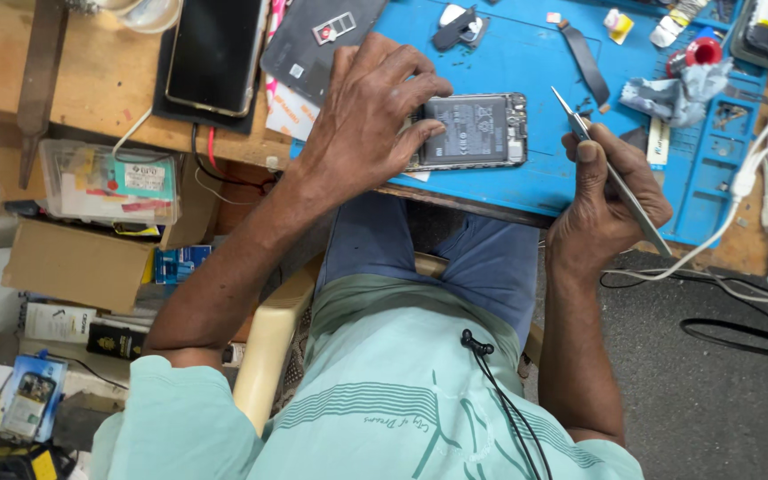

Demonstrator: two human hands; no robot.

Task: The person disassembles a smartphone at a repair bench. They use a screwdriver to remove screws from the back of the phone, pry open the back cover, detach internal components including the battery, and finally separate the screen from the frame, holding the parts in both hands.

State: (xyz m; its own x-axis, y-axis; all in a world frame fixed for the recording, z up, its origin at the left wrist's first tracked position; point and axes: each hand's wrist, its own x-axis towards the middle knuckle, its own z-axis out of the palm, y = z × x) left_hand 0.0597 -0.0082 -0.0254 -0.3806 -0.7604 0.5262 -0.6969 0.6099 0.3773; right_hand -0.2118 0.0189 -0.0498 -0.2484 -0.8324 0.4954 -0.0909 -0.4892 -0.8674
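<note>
An opened phone (476, 132) with its back cover off lies on a blue work mat (526, 62), showing its dark battery and circuit board. My left hand (368, 116) rests over the phone's left end, fingers curled onto it and holding it down. My right hand (604, 200) sits just right of the phone at the table's near edge and grips metal tweezers (611, 173). The tweezers' thin tip points up and left, close to the phone's right end without touching it.
A dark phone (215, 55) and a grey back cover (317, 40) lie at the back left. A crumpled cloth (679, 93), a red cap (704, 52), white cables (748, 178) and small parts crowd the mat's right side. Boxes and a clear plastic case (108, 182) sit below left.
</note>
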